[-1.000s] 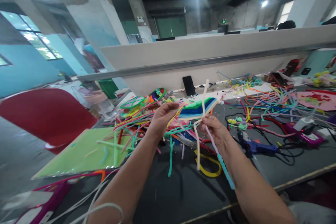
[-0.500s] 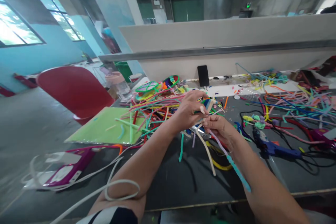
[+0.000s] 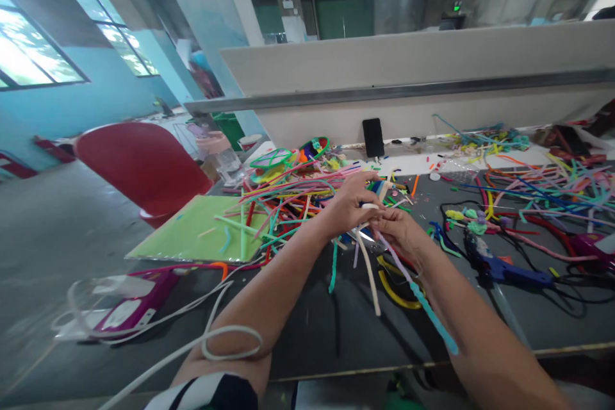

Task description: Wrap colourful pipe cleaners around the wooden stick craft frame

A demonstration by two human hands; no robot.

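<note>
Head view: left hand (image 3: 354, 205) and right hand (image 3: 398, 230) pinch cream fuzzy stems (image 3: 369, 275) beyond the table's near edge (image 3: 307, 377) — apparently a bending step; next move needs steady hold.

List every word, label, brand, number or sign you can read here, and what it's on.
Nothing can be read.
Green lit sign on the far side of the room: too small.
Pale label on the magenta device at left: too blurred.
Phone: dark screen, no text visible.

Cream stem (image 3: 369, 274), lilac-turquoise stem (image 3: 414, 288), hanging
</note>
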